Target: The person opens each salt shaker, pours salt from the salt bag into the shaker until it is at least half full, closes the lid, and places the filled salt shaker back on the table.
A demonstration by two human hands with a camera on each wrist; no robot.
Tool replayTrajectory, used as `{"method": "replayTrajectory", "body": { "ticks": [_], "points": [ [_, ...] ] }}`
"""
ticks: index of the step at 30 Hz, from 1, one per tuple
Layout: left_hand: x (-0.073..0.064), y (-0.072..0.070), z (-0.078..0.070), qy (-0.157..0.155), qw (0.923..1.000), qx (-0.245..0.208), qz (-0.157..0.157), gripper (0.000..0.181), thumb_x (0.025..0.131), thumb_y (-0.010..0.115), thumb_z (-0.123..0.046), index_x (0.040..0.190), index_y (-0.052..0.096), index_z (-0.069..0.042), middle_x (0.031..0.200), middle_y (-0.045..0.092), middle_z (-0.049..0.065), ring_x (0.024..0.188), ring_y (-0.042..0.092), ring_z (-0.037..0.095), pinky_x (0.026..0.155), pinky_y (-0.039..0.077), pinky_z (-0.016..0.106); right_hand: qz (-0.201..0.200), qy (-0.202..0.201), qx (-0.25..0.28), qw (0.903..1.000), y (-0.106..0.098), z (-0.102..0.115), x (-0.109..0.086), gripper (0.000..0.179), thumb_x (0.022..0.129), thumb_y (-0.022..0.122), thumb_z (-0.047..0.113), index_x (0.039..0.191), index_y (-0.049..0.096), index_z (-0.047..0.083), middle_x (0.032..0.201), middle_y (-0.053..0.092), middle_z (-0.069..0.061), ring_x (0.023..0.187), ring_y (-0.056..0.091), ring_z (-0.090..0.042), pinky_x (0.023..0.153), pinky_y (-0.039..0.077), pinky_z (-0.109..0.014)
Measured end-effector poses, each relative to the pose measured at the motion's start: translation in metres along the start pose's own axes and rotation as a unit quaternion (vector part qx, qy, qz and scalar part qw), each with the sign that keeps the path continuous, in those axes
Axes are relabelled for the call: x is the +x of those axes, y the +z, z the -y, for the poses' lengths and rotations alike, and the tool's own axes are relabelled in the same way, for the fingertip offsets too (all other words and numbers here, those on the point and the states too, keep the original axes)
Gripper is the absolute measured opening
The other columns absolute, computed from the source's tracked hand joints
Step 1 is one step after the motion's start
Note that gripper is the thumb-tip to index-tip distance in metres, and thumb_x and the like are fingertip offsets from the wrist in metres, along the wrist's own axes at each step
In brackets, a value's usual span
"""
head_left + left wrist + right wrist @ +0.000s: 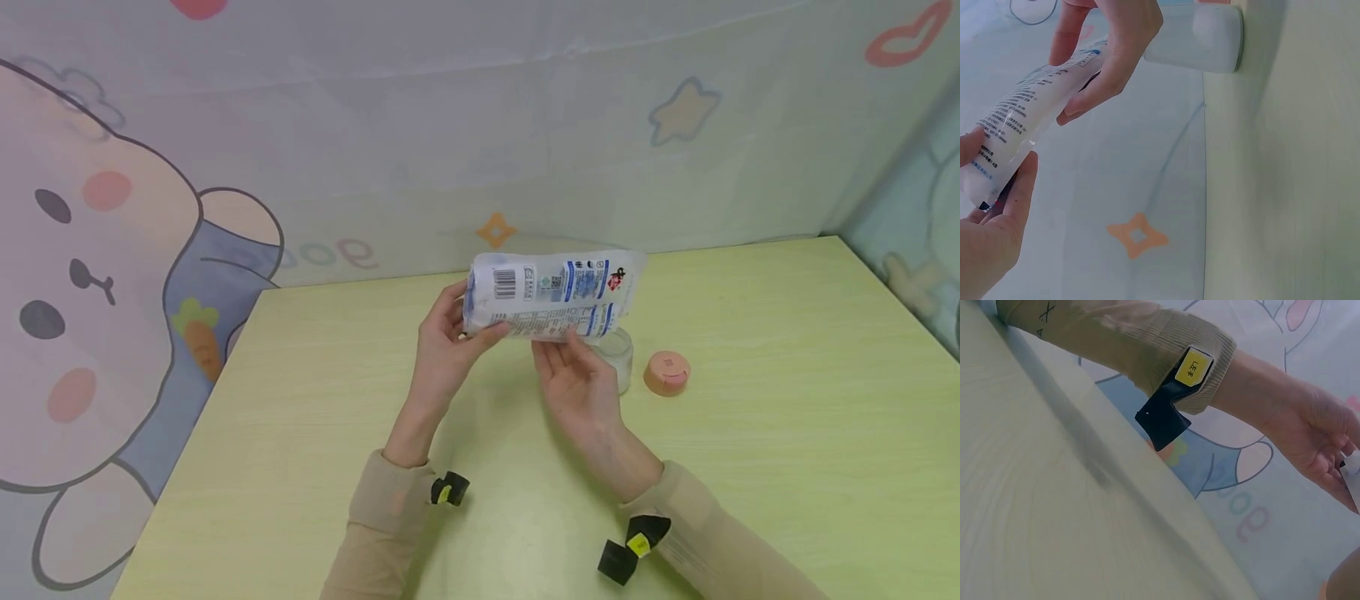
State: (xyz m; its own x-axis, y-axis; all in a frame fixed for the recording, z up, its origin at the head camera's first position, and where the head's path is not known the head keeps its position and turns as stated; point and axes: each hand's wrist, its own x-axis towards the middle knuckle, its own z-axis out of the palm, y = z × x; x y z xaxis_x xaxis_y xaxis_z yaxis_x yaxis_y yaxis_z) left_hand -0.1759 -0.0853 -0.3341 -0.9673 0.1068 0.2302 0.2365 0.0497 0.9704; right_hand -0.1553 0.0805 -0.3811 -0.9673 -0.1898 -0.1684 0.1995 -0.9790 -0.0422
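Note:
A white plastic pouch with a barcode, blue panels and small printed text is held up above the table. My left hand grips its left end, thumb on the printed side and fingers behind. At the lower edge, toward the right, my right hand holds the pouch between thumb and fingers. The left wrist view shows the pouch slanting between the right hand and the left hand. In the right wrist view, only a corner of it appears beside the left hand.
Behind the right hand stands a clear jar, partly hidden by hand and pouch. A round orange-pink lid lies to its right on the pale wooden table. A cartoon-printed cloth hangs along the table's back edge.

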Motion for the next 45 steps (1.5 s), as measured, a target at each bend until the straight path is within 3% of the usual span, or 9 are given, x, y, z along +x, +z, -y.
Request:
{"method": "replayTrajectory", "body": {
  "ticks": [20,31,45],
  "points": [
    [-0.001,0.0059,0.0018,0.042,0.9991,-0.009,-0.002,0.053,0.083,0.069,0.004,0.132,0.052,-0.008,0.123,0.063,0.019,0.106,0.064,0.024,0.082,0.056,0.027,-0.01,0.004,-0.034,0.9994,0.0027,0.0009,0.0002,0.024,0.096,0.052,0.006,0.117,0.053,0.018,0.111,0.065,0.001,0.109,0.06,-0.012,0.112,0.035,-0.025],
    [-0.0015,0.0089,0.002,0.047,0.9989,-0.004,0.004,0.053,0.082,0.071,0.002,0.131,0.053,-0.01,0.121,0.064,0.017,0.105,0.065,0.025,0.082,0.058,0.032,-0.012,0.002,-0.03,0.9995,0.0019,0.004,0.0008,0.022,0.097,0.05,0.007,0.114,0.054,0.02,0.109,0.063,0.003,0.104,0.059,-0.012,0.107,0.039,-0.024],
    [-0.0044,0.0088,-0.0005,0.044,0.9986,-0.024,0.018,0.056,0.083,0.071,0.002,0.133,0.05,-0.01,0.124,0.061,0.016,0.107,0.062,0.02,0.083,0.056,0.027,-0.01,0.002,-0.013,0.9999,0.0022,0.0034,-0.0014,0.023,0.097,0.051,0.007,0.117,0.053,0.017,0.108,0.065,-0.001,0.105,0.061,-0.014,0.11,0.038,-0.025]
  ]
}}
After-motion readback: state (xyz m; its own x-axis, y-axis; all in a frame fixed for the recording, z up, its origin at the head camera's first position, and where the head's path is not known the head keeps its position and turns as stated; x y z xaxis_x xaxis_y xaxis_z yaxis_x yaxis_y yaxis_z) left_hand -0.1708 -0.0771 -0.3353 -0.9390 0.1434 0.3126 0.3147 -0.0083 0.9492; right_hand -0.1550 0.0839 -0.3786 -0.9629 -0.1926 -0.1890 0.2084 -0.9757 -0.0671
